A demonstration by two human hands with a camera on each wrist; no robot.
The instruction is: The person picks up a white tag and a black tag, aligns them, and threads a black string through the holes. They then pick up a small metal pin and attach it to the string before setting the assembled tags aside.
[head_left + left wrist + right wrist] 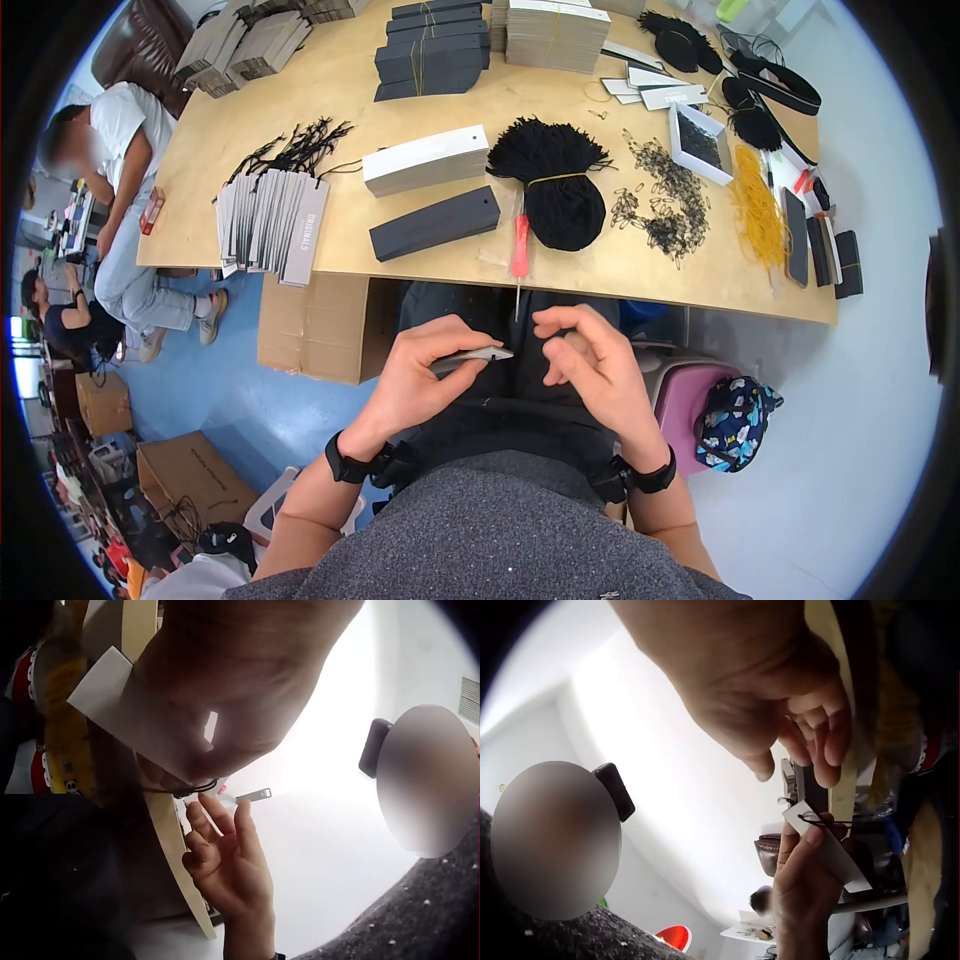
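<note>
My left hand pinches a flat pale hang tag between thumb and fingers, over the lap in front of the table edge. A black cord passes through the hole near the tag's end. Facing it, my right hand has loosely bent, spread fingers with nothing between them. In the left wrist view the right fingertips come close to the dark cord loop. A stack of finished-looking tags with black cords lies on the table at the left. Beside the middle sits a banded bundle of black cords.
On the wooden table stand a white tag stack and a black one. A red-handled tool juts past the front edge. Black pins and yellow strings lie rightward. A seated person is at the left.
</note>
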